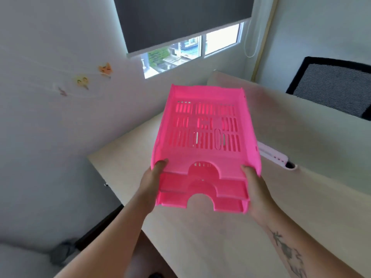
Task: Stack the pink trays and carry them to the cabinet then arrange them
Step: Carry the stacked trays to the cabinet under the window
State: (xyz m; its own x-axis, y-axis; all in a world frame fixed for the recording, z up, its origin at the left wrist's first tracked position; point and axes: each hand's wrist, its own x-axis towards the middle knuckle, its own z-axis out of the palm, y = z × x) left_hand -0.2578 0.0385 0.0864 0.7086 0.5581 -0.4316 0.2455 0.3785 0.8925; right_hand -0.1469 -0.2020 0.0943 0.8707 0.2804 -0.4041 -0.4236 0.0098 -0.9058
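Observation:
Three pink slotted trays (204,137) are nested in one stack, held in the air above the pale desk (301,207). My left hand (153,180) grips the stack's near left corner, thumb on the top tray's rim. On the near right corner my right hand (255,189) holds the same stack, its thumb also on the rim. The stack tilts slightly, front notches facing me. Fingers of both hands are hidden under the trays.
A white power strip (273,155) lies on the desk by a cable hole, right of the stack. A black mesh chair (331,87) stands at the far right. A window with a dark blind (180,23) is ahead; stickers mark the left wall.

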